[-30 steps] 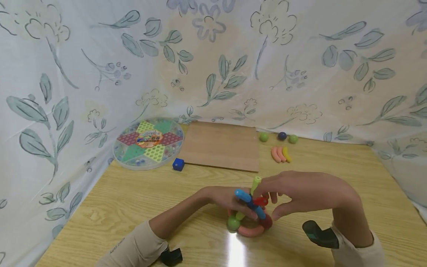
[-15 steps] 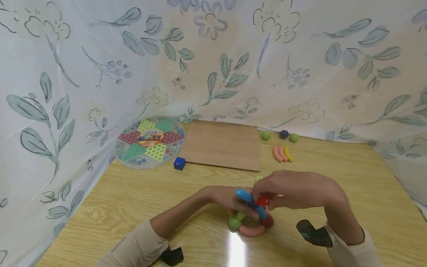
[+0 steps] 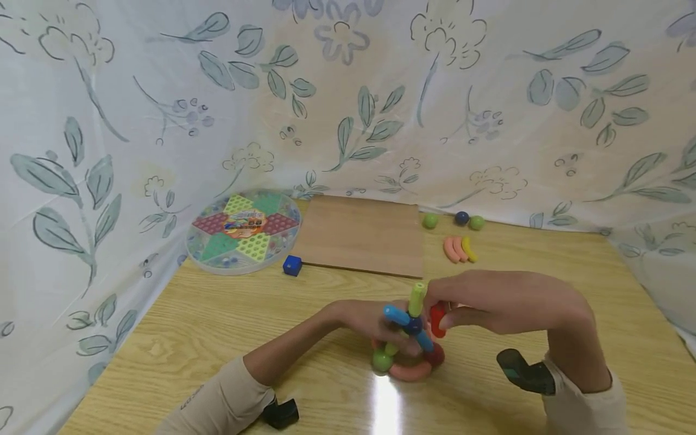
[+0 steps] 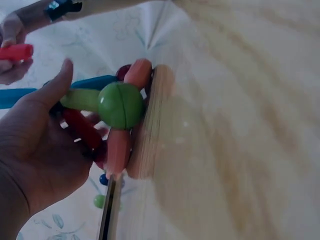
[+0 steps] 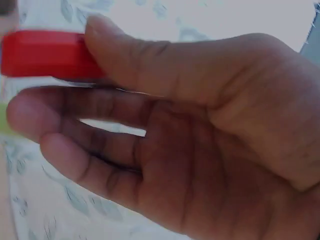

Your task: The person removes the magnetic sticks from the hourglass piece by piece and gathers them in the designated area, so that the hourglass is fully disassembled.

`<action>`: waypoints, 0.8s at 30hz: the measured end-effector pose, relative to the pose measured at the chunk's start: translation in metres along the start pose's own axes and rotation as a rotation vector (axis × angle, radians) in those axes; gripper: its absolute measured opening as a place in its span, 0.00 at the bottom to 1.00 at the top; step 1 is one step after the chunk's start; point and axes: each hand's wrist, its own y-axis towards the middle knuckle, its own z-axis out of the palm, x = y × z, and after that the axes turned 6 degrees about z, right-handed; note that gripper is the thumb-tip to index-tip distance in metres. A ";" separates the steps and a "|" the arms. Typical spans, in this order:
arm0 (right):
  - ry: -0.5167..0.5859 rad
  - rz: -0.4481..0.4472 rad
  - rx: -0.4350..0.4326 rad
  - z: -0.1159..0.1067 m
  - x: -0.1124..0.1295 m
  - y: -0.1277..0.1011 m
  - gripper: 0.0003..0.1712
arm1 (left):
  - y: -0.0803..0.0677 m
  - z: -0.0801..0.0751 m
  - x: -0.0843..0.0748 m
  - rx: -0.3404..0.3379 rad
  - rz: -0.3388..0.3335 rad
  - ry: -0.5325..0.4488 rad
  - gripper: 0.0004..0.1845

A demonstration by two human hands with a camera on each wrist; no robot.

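Note:
A stick-and-ball model stands on the table, its base made of curved pink rods [image 3: 411, 371], a green ball [image 3: 383, 360] and a dark red ball [image 3: 435, 355]. Straight rods lead up to a dark blue ball [image 3: 413, 326], from which a light blue rod [image 3: 397, 315] and a yellow-green rod [image 3: 417, 299] stick out. My left hand [image 3: 372, 320] holds the model from the left, thumb and fingers around its upright rods. Just right of the blue ball, my right hand [image 3: 500, 302] pinches a short red rod [image 5: 45, 53] between thumb and fingers, apart from the model.
Behind the hands lie a wooden board [image 3: 361, 235], a blue cube [image 3: 292, 266] and a round Chinese checkers board [image 3: 243, 232]. Loose curved pink and yellow pieces [image 3: 459, 249] sit at the back right, near green balls [image 3: 430, 221] and a dark blue ball [image 3: 461, 218]. A floral curtain hangs behind.
My right hand closed on the red rod at the blue ball, then drew it off to the right. The left hand has stayed on the model.

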 end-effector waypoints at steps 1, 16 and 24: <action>-0.002 0.028 -0.022 -0.003 -0.003 -0.005 0.07 | -0.002 -0.001 0.000 -0.014 0.002 0.062 0.17; 0.122 0.477 -0.370 0.015 -0.119 -0.003 0.17 | -0.024 0.024 0.030 -0.260 0.124 0.299 0.32; 0.156 0.675 -0.415 0.034 -0.146 0.003 0.19 | -0.022 0.029 0.033 -0.302 0.120 0.299 0.28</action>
